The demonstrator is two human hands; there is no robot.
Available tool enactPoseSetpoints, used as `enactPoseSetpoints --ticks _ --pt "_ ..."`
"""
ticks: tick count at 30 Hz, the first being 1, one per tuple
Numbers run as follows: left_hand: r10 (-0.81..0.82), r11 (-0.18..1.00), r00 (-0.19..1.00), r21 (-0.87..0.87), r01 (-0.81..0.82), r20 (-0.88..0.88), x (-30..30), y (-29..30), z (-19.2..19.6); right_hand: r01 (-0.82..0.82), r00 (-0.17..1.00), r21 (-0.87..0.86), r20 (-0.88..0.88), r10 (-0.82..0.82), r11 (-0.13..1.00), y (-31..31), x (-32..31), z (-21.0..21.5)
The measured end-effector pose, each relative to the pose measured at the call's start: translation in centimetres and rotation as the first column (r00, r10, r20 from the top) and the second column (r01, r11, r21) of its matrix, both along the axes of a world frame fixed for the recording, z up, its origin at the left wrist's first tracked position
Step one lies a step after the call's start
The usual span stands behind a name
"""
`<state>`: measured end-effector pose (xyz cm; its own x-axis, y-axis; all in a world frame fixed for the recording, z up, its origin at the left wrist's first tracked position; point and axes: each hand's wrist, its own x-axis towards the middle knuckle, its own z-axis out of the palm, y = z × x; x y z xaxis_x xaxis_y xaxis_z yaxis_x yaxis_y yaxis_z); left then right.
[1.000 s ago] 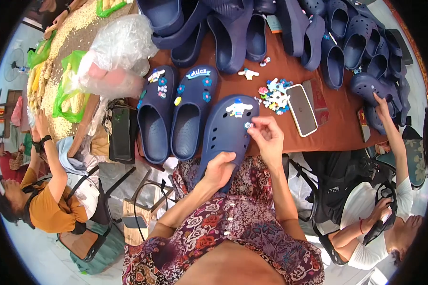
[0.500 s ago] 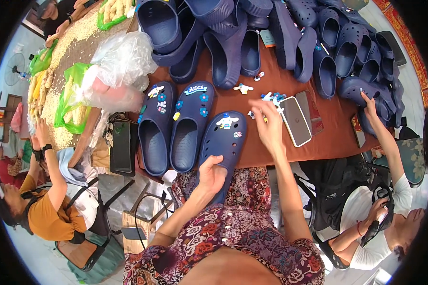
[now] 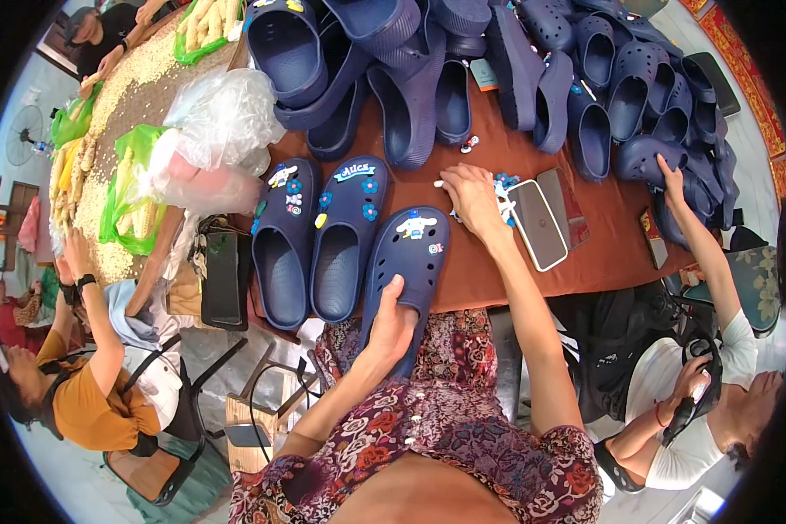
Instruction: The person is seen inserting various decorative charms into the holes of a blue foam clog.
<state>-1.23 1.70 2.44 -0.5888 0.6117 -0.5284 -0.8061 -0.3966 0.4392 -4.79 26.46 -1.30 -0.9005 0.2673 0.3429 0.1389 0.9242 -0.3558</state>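
My left hand (image 3: pixel 391 330) is wrapped around the heel end of a navy clog (image 3: pixel 415 258), which tilts over my lap at the table's edge. A white dog charm and a small round charm sit in its toe holes. My right hand (image 3: pixel 472 199) is lowered to the tabletop, fingertips closed on a white shoe charm (image 3: pixel 445 183) that they mostly cover. Beside that hand lie more blue and white charms (image 3: pixel 505 185). Two decorated navy clogs, one (image 3: pixel 284 253) left of the other (image 3: pixel 345 244), stand on the table.
Many navy clogs (image 3: pixel 402 113) are heaped along the far side. A white-edged phone (image 3: pixel 540 225) lies right of my hand. Plastic bags (image 3: pixel 223 118) and a black case (image 3: pixel 225 279) are at left. A person's hand (image 3: pixel 671 179) touches the right-hand clogs; others work around corn kernels (image 3: pixel 118 79).
My right hand has come down and leftward onto the white charm, its fingers closing there. My left hand still holds the clog, nearly unmoved.
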Motion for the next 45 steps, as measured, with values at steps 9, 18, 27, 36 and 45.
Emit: enactPoseSetpoints --ticks 9,18,27,36,45 --pt "-0.019 0.999 1.0 -0.034 0.019 0.003 -0.1 0.2 -0.1 0.33 0.926 -0.096 -0.16 -0.342 0.939 4.4 -1.9 -0.4" --pt "-0.008 1.0 1.0 -0.023 0.008 0.008 -0.2 0.1 0.5 0.372 0.928 -0.062 0.003 -0.372 0.926 5.5 -3.6 -1.9" --pt "-0.053 0.998 0.999 -0.039 0.053 0.005 -0.2 -0.2 0.3 0.207 0.978 -0.015 0.025 -0.206 0.978 1.6 2.4 0.3" --pt "-0.061 0.995 0.998 0.085 0.059 0.022 0.1 -1.0 -0.8 0.245 0.956 -0.357 -0.068 -0.287 0.901 -3.9 6.6 2.8" --pt "-0.067 0.995 0.998 0.073 0.067 -0.004 0.1 -1.1 -1.1 0.251 0.968 -0.085 0.001 -0.251 0.964 -3.8 5.4 1.0"
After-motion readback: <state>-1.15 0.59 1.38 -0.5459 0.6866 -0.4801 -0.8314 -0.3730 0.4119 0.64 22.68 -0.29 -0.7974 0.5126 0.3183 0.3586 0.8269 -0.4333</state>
